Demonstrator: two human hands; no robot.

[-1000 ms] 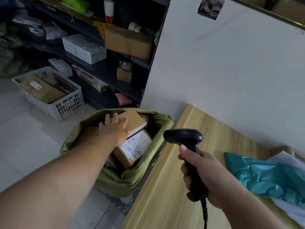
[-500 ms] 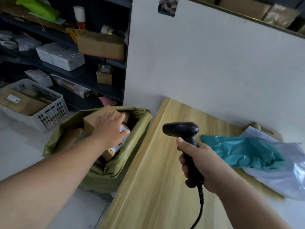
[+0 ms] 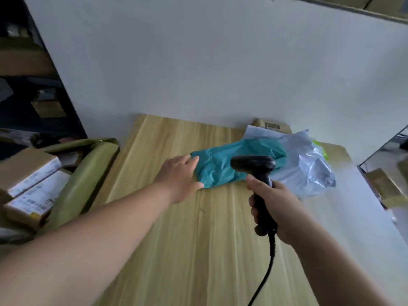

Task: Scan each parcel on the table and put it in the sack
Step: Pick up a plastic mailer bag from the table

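Observation:
A teal plastic mailer (image 3: 220, 171) lies crumpled on the wooden table (image 3: 187, 250). My left hand (image 3: 176, 177) reaches across the table, its fingers fairly straight and touching the mailer's left end. My right hand (image 3: 278, 206) grips the handle of a black corded barcode scanner (image 3: 254, 165), whose head hangs over the teal mailer. Behind the mailer lie a grey-white plastic parcel (image 3: 309, 166) and a flat cardboard box (image 3: 271, 124) against the wall. The green sack (image 3: 88, 173) stands open off the table's left edge, with labelled cardboard boxes (image 3: 28, 171) inside.
A white wall panel (image 3: 198, 62) closes off the back of the table. Dark shelves with cartons (image 3: 26, 62) stand at the far left. Past the table's right edge more cardboard boxes (image 3: 388, 188) sit lower down. The scanner's cable (image 3: 265, 279) trails toward me.
My left hand has left the box in the sack and swung right across the table to the teal mailer. The view has turned right with it. The scanner stays gripped in my right hand.

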